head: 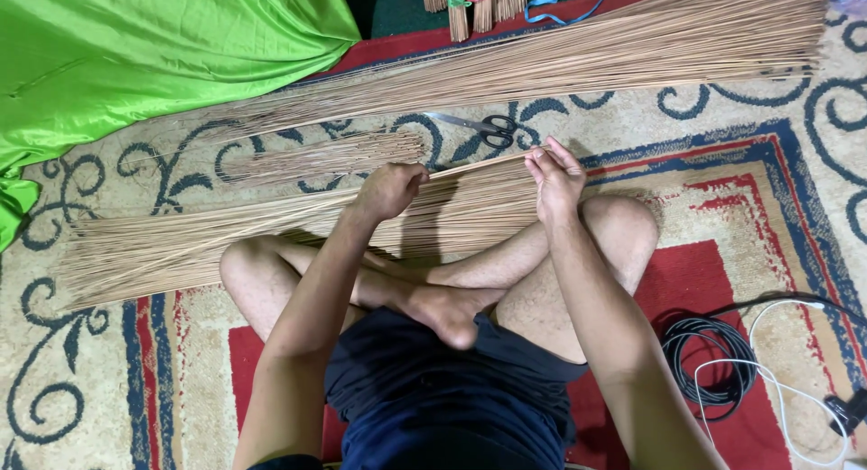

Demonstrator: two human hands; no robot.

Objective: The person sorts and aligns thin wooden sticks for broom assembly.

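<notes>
**Hands Working a Bundle of Thin Sticks on a Patterned Carpet**

A person is sitting cross-legged on a cream, red and blue scroll-patterned carpet (768,208), working over a wide sheaf of thin, pale-brown dry sticks (226,240) that is lying across the knees and reaching toward the carpet's left edge. The left hand (390,190) is curling closed over a few sticks near the sheaf's middle, seemingly pinning them flat. The right hand (554,179) is pinching stick ends between thumb and fingers, apparently to keep the tips level. Just beyond the hands, a pair of black-handled steel scissors (479,127) is lying beside a smaller loose pile of short sticks (325,156). A longer, fanned sheaf of sticks (587,59) is stretching along the far edge. A glossy green cloth (135,55) is covering the far-left corner, and a coiled black cable (709,362) is resting near the right edge.
</notes>
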